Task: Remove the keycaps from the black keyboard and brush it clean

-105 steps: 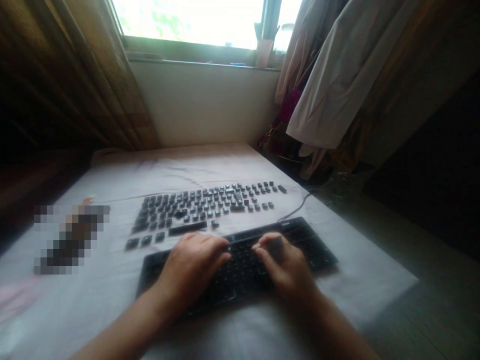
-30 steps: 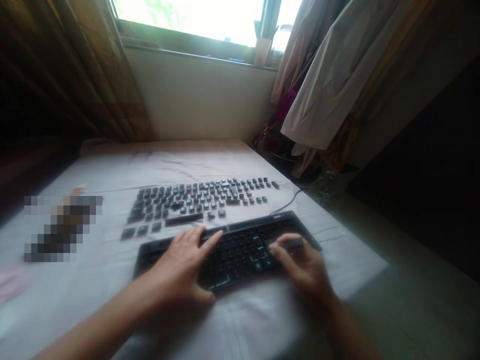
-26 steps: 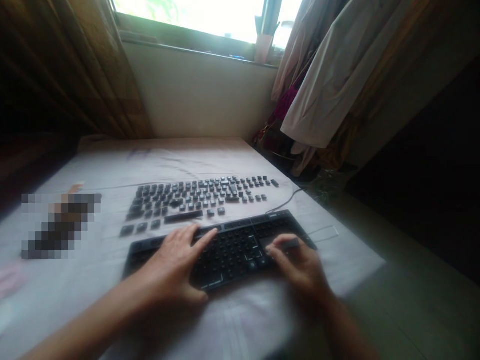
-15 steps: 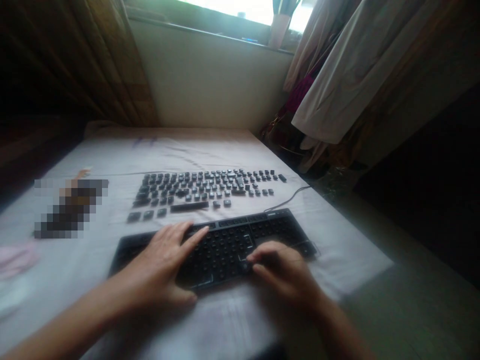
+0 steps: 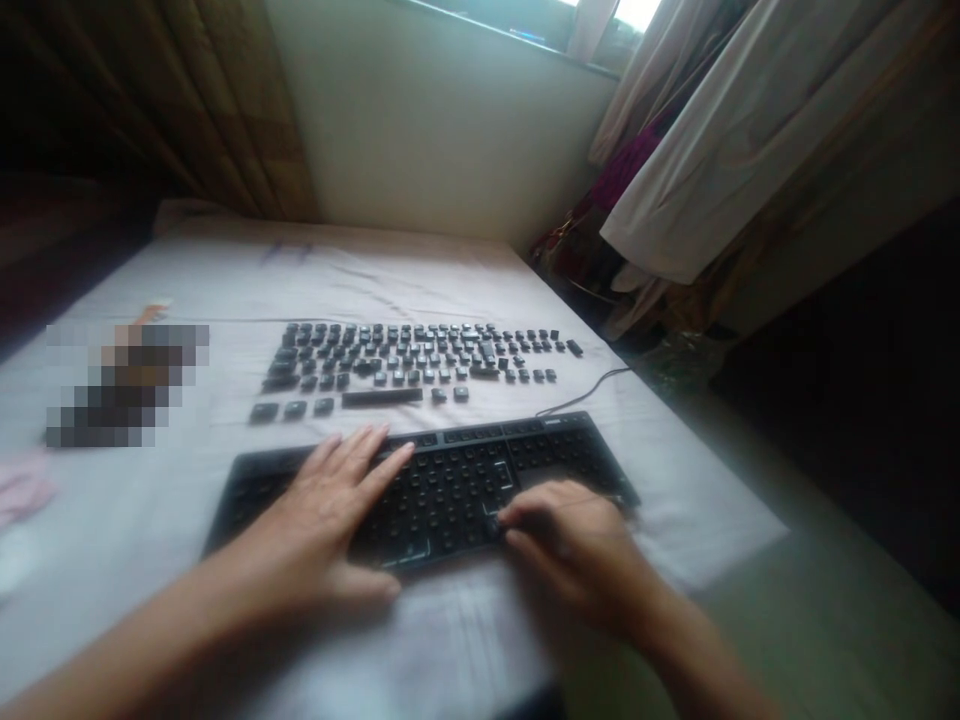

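Observation:
A black computer keyboard [image 5: 457, 490] lies slantwise before me, most of its keycaps off and small bare key posts showing. My left hand [image 5: 337, 500] rests spread over its left part, fingers at the back edge and thumb by the front edge. At the front edge, right of the middle, my right hand [image 5: 574, 530] pinches what looks like a small dark keycap [image 5: 493, 523] between thumb and forefinger, down against the keyboard; my fingers partly cover it. Behind the keyboard, loose black keycaps [image 5: 382, 397] lie in rows on the cloth, a long space bar among them.
A pale sheet [image 5: 420, 280] covers the surface, whose right edge drops to the floor. The keyboard cable [image 5: 589, 386] runs off that edge. On the left lie a pixelated object [image 5: 135, 385] and a pink cloth [image 5: 22, 488]. Curtains [image 5: 690, 170] hang beside the window.
The view has tipped down slightly, so the window shows less. Both hands keep almost the same places on the keyboard, the right one still pinching at its front edge.

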The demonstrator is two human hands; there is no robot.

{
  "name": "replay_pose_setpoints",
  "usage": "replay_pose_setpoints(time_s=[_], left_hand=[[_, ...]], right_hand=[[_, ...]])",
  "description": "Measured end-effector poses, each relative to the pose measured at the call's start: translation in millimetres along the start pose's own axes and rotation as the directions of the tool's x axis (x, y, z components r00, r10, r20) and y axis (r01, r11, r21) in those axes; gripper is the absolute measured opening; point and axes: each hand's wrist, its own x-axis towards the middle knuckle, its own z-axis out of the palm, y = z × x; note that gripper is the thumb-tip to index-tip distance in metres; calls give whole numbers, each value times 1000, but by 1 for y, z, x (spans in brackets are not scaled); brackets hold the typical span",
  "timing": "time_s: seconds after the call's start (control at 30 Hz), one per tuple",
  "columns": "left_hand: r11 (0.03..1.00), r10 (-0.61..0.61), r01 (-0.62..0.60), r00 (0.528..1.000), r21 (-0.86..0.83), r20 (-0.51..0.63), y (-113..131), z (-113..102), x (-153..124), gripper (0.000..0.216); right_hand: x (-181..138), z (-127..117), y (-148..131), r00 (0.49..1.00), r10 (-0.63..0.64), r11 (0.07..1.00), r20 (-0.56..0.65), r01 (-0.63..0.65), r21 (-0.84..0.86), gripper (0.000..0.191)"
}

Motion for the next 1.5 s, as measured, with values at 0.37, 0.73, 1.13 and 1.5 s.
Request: replay_pose_setpoints(time_s=[0.37, 0.73, 1.13, 1.5], left_hand=[[999, 36, -38, 997, -21, -72, -6, 7, -1, 115], [999, 24, -25, 998, -25, -53, -4, 6, -1, 115], [998, 51, -54, 994, -27, -101, -4, 6, -1, 114], [1000, -12, 11, 1000, -7, -8, 1, -1, 1, 111]], right_hand=[[0, 2, -2, 1000, -6, 998, -16, 5, -57, 4], [9, 1, -1, 994, -92, 991, 53, 97, -90, 3], [-4, 20, 7, 983, -96, 995, -155, 95, -14, 9], [-2, 18, 5, 882, 401, 819, -247, -224, 528, 10]])
